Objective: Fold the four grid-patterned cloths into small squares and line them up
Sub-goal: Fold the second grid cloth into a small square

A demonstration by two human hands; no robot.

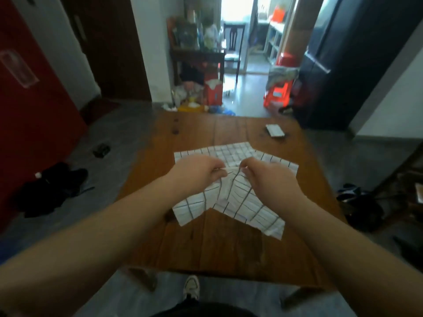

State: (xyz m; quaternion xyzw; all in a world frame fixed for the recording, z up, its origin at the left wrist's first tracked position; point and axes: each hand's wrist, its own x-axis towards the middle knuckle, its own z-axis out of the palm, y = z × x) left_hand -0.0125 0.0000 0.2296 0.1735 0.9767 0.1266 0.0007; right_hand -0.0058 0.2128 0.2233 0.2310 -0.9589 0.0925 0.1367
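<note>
Left hand [199, 172] and right hand [267, 177], nearly touching, both pinch one grid cloth [231, 202] at its raised middle; it drapes toward the person above the table [229, 248], other cloths [231, 152] flat just beyond.

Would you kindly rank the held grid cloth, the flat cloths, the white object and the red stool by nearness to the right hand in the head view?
1. Held grid cloth: pinched by the right hand itself.
2. Flat cloths: on the table just beyond.
3. White object: table's far right corner.
4. Red stool: floor beyond the table.
</note>
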